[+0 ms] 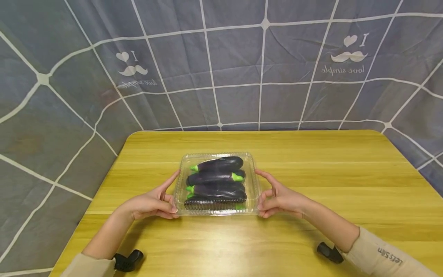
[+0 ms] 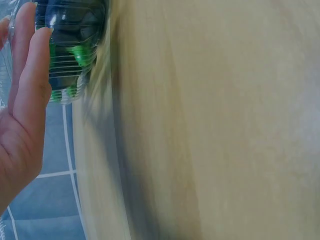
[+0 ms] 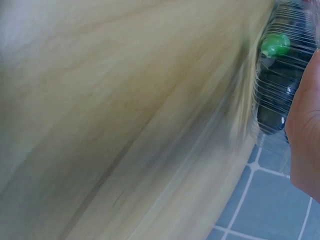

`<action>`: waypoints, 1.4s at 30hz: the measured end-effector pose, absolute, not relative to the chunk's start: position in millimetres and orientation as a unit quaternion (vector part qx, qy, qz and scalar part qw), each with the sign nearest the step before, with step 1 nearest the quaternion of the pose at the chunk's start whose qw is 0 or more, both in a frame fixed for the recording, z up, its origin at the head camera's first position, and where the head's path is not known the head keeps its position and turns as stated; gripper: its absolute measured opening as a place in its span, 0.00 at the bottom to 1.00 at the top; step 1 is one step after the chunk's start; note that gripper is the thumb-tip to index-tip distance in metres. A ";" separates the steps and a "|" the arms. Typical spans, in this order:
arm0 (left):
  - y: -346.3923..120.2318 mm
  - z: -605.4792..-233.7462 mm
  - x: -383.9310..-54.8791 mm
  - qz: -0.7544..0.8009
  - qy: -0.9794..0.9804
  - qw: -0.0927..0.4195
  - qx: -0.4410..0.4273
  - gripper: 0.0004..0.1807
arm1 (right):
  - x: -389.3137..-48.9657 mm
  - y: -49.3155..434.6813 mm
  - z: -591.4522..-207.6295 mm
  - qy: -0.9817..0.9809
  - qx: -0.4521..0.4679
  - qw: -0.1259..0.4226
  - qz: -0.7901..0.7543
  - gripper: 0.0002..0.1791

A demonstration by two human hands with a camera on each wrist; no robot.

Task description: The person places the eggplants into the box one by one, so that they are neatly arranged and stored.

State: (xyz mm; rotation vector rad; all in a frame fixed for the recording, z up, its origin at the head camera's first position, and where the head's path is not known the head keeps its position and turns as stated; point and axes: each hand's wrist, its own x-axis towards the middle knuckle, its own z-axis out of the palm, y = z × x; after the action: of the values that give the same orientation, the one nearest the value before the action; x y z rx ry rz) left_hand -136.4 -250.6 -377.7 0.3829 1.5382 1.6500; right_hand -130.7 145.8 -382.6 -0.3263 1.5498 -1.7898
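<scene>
A clear plastic clamshell box [image 1: 216, 155] with ribbed edges holds several dark purple eggplants [image 1: 214, 188] with green stem ends. It is in the middle of the head view, apparently a little above the table. The left hand [image 1: 154, 204] grips its left side, thumb at the near corner and index finger stretched along the edge. On the opposite side, the right hand [image 1: 282, 198] grips the box in much the same way. Ribbed plastic and green stem ends show beside the left fingers [image 2: 32, 75] and the right hand [image 3: 306, 125] in the wrist views.
A yellow wood-grain table [image 1: 328, 161] spreads around the box, with rounded far corners. Grey cloth [image 1: 238, 104] with white grid lines hangs behind and at the sides. Black wrist-worn devices [image 1: 129, 261] show below both forearms.
</scene>
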 end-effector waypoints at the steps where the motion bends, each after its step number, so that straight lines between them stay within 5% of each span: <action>1: -250.2 -378.2 -136.2 0.658 0.610 0.415 0.151 0.61 | -130.1 145.7 -383.3 0.601 -0.124 0.368 -0.698 0.58; 42: -244.8 -374.1 -136.1 0.639 0.629 0.426 0.123 0.63 | -129.8 143.0 -384.9 0.570 -0.102 0.394 -0.714 0.59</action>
State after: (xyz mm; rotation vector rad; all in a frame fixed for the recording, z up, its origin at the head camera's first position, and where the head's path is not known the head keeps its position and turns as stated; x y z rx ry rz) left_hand -136.1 -244.8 -374.1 0.3082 1.5711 1.5964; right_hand -129.8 143.0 -384.9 -0.2591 1.4451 -1.8124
